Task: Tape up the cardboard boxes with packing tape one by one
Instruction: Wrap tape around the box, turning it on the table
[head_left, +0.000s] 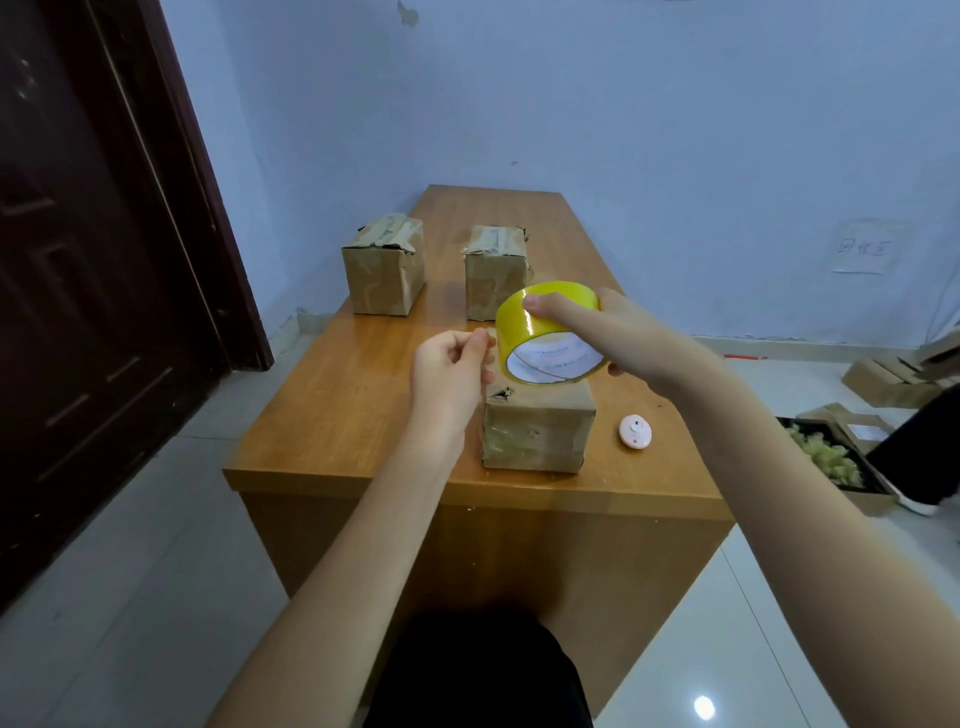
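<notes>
Overhead, right hand (608, 332) gripping yellow tape roll (545, 332), core facing camera-ward, above near box (537, 431)

The tape roll (540, 322) is glossy yellow with a white core. Below it, the brown cardboard box (537, 428) sits on an orange-brown wood-grain table (332, 415); right of the box lies a pale pink round device (635, 431).

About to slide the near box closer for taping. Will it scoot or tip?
The near box looks small, squat and flat on the desk, so it probably slides rather than tips. Its crumpled, punctured cardboard suggests soft walls that may dent. The glossy desktop likely offers little grip.
</notes>
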